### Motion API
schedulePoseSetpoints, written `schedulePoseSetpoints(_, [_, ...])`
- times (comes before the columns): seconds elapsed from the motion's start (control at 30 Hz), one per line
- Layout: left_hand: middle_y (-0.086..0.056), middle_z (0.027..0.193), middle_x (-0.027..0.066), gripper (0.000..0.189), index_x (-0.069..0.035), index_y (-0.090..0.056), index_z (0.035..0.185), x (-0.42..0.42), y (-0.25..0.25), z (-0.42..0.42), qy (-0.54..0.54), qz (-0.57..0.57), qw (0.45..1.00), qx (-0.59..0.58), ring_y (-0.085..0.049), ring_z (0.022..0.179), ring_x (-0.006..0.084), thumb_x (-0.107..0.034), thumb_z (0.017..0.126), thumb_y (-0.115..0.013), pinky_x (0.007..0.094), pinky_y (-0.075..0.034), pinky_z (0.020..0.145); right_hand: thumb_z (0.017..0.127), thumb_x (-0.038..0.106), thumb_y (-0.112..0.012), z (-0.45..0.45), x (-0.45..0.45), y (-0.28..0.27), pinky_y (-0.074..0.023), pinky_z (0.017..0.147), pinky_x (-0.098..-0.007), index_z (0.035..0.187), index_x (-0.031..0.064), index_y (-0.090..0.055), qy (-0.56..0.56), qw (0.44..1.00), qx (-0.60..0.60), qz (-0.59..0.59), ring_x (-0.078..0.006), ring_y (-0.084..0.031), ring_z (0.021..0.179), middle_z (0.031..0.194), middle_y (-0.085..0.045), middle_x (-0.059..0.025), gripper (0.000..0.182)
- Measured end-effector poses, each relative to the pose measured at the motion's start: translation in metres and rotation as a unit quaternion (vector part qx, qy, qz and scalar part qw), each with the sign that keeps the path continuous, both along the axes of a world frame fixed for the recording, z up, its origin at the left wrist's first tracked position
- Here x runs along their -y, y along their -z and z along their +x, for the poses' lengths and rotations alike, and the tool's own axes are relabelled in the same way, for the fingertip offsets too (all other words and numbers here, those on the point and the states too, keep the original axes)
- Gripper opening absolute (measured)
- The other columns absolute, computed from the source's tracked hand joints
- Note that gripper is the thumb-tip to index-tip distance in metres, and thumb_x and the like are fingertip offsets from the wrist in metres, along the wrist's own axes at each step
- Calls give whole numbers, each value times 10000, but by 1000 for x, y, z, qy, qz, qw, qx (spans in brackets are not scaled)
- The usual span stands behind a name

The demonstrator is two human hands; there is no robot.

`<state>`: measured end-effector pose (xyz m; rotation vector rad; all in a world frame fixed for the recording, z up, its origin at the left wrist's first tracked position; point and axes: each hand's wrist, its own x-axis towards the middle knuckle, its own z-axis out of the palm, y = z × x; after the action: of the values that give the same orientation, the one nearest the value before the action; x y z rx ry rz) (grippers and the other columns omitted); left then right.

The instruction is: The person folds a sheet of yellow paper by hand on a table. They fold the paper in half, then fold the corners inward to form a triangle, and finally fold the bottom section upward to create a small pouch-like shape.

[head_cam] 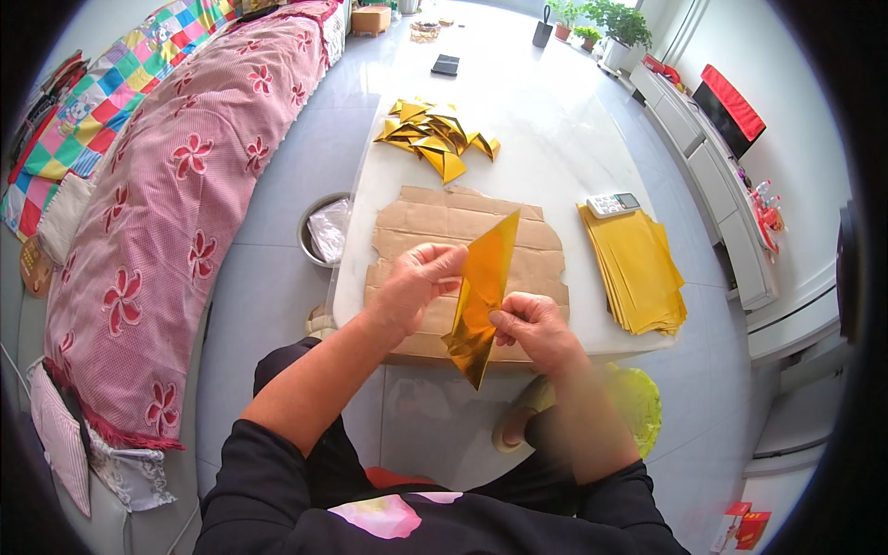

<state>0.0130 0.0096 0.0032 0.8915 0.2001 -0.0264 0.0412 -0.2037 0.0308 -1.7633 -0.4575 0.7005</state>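
Between my hands a sheet of shiny gold foil paper, folded to long slanting points, stands raised above the near part of the cardboard. My left hand pinches its left edge between thumb and fingers. Lower down, my right hand grips the right edge. Beyond the cardboard lies a heap of folded gold paper pieces. To the right, a stack of flat gold paper sheets is fanned out, with a white remote control resting on its far end.
The marble-look table bears a dark flat box farther back. Left of it stands a metal basin holding a white plastic bag. A sofa under a pink flowered cover runs along the left. Below right sits a yellow-green bag-lined bin.
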Motion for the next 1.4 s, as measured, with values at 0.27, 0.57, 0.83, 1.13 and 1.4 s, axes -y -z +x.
schedulePoseSetpoints(0.27, [-711, 962, 51, 174, -25, -687, 1014, 9, 10, -8, 96, 83, 992, 28, -666, 871, 140, -178, 933, -705, 316, -533, 846, 977, 160, -643, 3, 0, 4, -506, 652, -233, 896, 9, -637, -16, 1000, -1, -10, -68, -585, 684, 747, -616, 0, 172])
schedulePoseSetpoints(0.57, [-687, 868, 22, 144, -58, -658, 911, 5, 15, -4, 24, 34, 998, 51, -641, 823, 113, -194, 946, -690, 301, -518, 848, 976, 169, -648, 6, 3, 5, -506, 653, -235, 875, 9, -631, -3, 1000, 13, -6, -72, -577, 681, 750, -616, -3, 190])
schedulePoseSetpoints(0.83, [-689, 949, 32, 143, -47, -647, 991, -3, 15, -2, 44, 42, 996, 64, -641, 860, 123, -183, 956, -674, 300, -512, 857, 965, 161, -642, 4, 0, 5, -498, 653, -248, 883, -16, -641, -4, 1000, 9, -20, -75, -568, 687, 737, -606, -4, 195])
schedulePoseSetpoints(1.13, [-704, 974, 34, 224, -23, -697, 1044, 7, 13, -9, 164, 119, 979, 8, -634, 898, 113, -214, 928, -719, 280, -494, 850, 974, 154, -633, 7, 3, -2, -498, 663, -246, 912, -10, -661, 22, 999, -7, 23, -73, -568, 696, 772, -620, 1, 178])
schedulePoseSetpoints(1.4, [-685, 932, 51, 217, 1, -682, 1009, 14, 1, -14, 185, 119, 975, -9, -629, 851, 105, -185, 912, -740, 245, -509, 777, 973, 151, -640, 7, 6, -7, -490, 669, -232, 924, -4, -663, 60, 996, -17, 57, -70, -558, 688, 772, -616, 7, 164])
